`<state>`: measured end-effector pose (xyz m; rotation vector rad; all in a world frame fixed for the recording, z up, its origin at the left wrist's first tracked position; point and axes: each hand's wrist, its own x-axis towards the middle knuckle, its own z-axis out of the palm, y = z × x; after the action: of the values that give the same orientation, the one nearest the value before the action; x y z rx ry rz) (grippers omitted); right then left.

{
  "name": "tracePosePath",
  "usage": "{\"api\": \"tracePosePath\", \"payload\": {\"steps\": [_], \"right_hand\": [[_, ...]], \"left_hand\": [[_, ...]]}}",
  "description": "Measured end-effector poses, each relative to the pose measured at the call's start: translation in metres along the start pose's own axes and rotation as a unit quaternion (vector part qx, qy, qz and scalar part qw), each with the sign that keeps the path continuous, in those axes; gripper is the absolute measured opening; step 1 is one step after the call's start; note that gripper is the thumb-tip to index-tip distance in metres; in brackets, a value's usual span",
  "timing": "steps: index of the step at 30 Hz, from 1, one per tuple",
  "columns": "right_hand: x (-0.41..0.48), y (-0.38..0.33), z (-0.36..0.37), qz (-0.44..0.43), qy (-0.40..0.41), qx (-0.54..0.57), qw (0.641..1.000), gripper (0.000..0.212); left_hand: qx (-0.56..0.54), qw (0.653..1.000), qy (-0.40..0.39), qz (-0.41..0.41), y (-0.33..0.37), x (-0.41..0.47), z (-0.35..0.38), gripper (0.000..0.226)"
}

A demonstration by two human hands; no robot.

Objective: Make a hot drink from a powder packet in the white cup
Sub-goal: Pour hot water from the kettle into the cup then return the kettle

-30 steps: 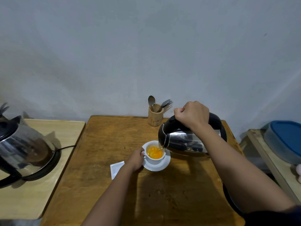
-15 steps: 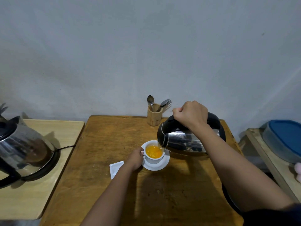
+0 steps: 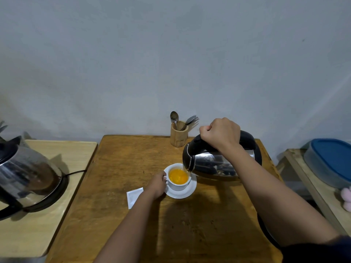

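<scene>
1. The cup (image 3: 178, 182) is set on a saucer (image 3: 181, 193) near the middle of the surface (image 3: 117, 168).
2. A packet (image 3: 133, 196) lies flat just left of the saucer.
3. A kettle (image 3: 218, 162) is held tilted just right of the cup, its spout over the rim.
4. A holder (image 3: 178, 133) with cutlery is placed behind the cup, at the far edge.
5. A second kettle (image 3: 28, 173) is placed on a side table (image 3: 47, 215) to the left.
6. A box (image 3: 330, 162) rests on a shelf (image 3: 296, 162) to the right.

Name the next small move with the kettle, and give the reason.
Probably tip the kettle back upright with the right hand: the white cup, steadied by the left hand, already looks nearly full of orange liquid, so more pouring risks overflow onto the saucer.
</scene>
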<state>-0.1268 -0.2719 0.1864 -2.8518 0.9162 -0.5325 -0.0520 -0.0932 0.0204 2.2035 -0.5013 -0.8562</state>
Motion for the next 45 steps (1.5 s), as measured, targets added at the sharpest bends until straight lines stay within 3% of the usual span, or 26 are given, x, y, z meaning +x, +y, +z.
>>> {"api": "tracePosePath", "payload": {"steps": [10,16,21,25,28,33,39,45], "right_hand": [[-0.004,0.004,0.002,0.019,0.018,0.022,0.999,0.041],[-0.018,0.020,0.008,0.109,0.045,0.080,0.990,0.042],[-0.033,0.039,0.005,0.217,0.085,0.177,0.956,0.043],[-0.050,0.063,-0.005,0.339,0.120,0.247,0.900,0.042],[-0.068,0.088,-0.010,0.449,0.162,0.292,0.829,0.038],[-0.108,0.121,-0.024,0.535,0.231,0.390,0.714,0.029],[-0.152,0.148,-0.041,0.606,0.334,0.361,0.625,0.027],[-0.188,0.176,-0.046,0.658,0.399,0.313,0.556,0.044]], "left_hand": [[0.005,1.000,0.007,-0.006,0.004,-0.004,0.000,0.031],[-0.004,1.000,0.022,-0.001,0.006,-0.008,0.003,0.031],[-0.017,0.999,0.039,-0.001,0.008,-0.009,0.007,0.031],[-0.022,0.998,0.052,0.000,0.008,-0.010,0.009,0.032],[-0.031,0.998,0.055,0.003,0.007,-0.009,0.014,0.034],[-0.041,0.995,0.089,-0.009,0.007,-0.010,0.023,0.032],[-0.018,0.992,0.127,-0.008,0.006,-0.013,0.031,0.032],[-0.024,0.988,0.153,0.004,0.005,-0.014,0.038,0.034]]}}
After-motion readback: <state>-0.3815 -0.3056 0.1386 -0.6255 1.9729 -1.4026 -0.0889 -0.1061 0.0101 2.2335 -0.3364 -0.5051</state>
